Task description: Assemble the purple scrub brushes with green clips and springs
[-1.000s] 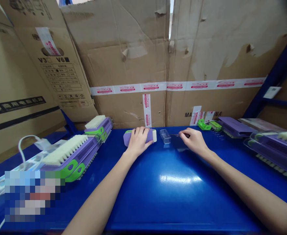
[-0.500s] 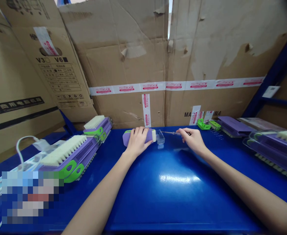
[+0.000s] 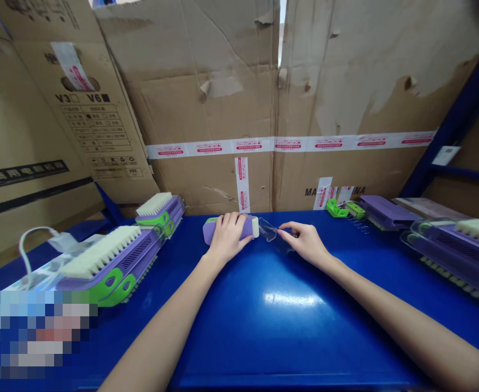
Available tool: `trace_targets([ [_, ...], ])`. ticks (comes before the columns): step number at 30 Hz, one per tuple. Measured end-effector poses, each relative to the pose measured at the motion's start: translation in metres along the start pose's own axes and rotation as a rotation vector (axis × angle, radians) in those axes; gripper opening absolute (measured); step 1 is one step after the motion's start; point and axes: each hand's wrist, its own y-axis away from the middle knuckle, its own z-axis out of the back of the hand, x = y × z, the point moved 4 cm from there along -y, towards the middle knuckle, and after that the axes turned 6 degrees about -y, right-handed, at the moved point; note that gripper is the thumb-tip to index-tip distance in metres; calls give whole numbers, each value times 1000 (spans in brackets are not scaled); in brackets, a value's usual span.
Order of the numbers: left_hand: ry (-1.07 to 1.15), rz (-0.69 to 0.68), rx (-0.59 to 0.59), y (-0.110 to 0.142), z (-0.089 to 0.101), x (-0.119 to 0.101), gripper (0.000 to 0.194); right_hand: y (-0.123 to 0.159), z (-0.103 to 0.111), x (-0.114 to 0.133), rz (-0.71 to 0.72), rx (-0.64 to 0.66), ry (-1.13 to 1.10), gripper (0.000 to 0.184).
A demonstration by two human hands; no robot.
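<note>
My left hand (image 3: 230,233) lies over a purple brush (image 3: 209,231) with a green edge and a white pad at its right end. Its fingers wrap round the body, pressing it on the blue table. A clear plastic cover (image 3: 268,231) juts from the brush's right end, tilted. In my right hand (image 3: 302,239), thumb and fingers pinch a thin metal screwdriver (image 3: 279,229), its shaft pointing left to the cover. Most of its handle is hidden by the fingers, and I cannot tell exactly where the tip touches.
Purple and green brushes (image 3: 112,253) with white bristles stand at the left, beside a white cable (image 3: 24,245). More brushes (image 3: 460,245) are at the right. Green parts (image 3: 337,208) and small thin metal pieces (image 3: 358,223) lie at the back right. Cardboard (image 3: 206,109) walls the back.
My right hand has moved left and slightly down, bringing the screwdriver to the clear cover, which now looks more tilted. My left hand keeps its hold on the brush.
</note>
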Motion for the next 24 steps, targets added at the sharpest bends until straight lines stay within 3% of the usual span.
trace_targets([
  [17, 2, -20, -2, 1, 1, -3, 48, -8, 14, -12, -47, -47, 112, 24],
  [24, -1, -23, -1, 1, 1, -3, 49, -12, 26, -28, -100, -110, 236, 23],
])
